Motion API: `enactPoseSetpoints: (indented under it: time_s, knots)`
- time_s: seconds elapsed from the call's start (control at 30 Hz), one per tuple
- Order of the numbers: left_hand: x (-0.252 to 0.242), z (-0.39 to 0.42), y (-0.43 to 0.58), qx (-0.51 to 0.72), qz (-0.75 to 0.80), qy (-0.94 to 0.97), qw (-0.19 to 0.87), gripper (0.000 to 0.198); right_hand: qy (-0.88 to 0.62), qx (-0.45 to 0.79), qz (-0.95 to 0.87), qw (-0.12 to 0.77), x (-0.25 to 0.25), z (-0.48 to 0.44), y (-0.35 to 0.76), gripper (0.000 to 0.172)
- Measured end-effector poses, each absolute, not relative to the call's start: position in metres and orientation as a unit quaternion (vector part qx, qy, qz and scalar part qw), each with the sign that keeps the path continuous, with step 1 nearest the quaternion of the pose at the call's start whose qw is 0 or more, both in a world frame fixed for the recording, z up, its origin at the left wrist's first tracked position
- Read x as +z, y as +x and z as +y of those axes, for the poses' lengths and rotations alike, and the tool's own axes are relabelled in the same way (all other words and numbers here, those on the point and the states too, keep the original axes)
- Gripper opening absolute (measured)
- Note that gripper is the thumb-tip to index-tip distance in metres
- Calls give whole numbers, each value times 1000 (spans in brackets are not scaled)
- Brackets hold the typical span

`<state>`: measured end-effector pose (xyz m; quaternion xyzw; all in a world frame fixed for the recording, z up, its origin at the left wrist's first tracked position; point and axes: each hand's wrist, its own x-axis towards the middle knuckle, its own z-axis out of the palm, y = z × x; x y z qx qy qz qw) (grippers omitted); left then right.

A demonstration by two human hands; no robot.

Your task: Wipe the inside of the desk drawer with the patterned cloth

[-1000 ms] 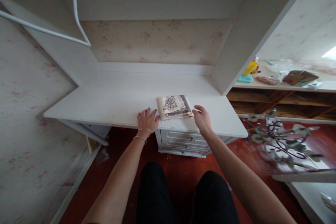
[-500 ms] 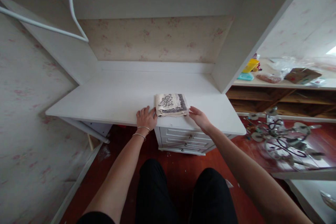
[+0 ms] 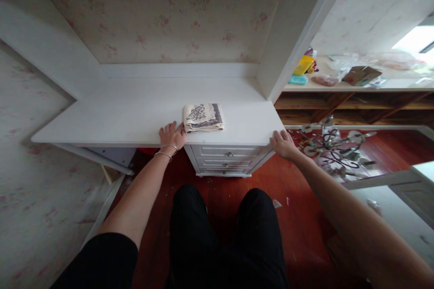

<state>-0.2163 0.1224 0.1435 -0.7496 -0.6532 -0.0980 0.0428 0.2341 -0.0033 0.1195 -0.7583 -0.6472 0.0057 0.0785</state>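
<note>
A folded cream cloth with a dark grey pattern (image 3: pixel 203 117), towel-like, lies on the white desk (image 3: pixel 142 119) close to its front edge. My left hand (image 3: pixel 172 135) rests on the front edge just left of the cloth, its fingers spread and the thumb side at the cloth's near left corner. Two bracelets circle that wrist. Away from the cloth, my right hand (image 3: pixel 283 143) lies at the desk's front right corner with fingers over the edge; nothing loose shows in it.
Below the desk top stands a white drawer unit (image 3: pixel 224 160) with small knobs. A chandelier (image 3: pixel 335 149) lies on the red floor (image 3: pixel 261 235) at the right. Behind it, a wooden shelf unit (image 3: pixel 339 101) bears a cardboard box (image 3: pixel 362 75), plastic bags and a yellow container (image 3: pixel 304 65).
My right hand has left the cloth's right side and moved right to the desk corner. My left hand stays beside the cloth. The whole view has shifted.
</note>
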Motion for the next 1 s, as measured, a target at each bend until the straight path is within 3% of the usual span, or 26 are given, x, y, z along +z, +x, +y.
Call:
enactPoseSetpoints:
  time_s: [0.2, 0.5, 0.7, 1.0]
  knots:
    - [147, 111, -207, -83, -690, -718, 35, 52, -745, -17, -666, 44, 102, -10, 225, 38]
    - [143, 116, -205, -49, -737, -673, -29, 59, -777, -12, -605, 173, 106, -20, 210, 52]
    - [141, 119, -208, -47, -734, -677, -22, 64, -790, -68, -570, 213, 101, -18, 201, 58]
    - [140, 122, -210, -42, -732, -679, -15, 63, -794, -99, -547, 245, 98, -19, 196, 54]
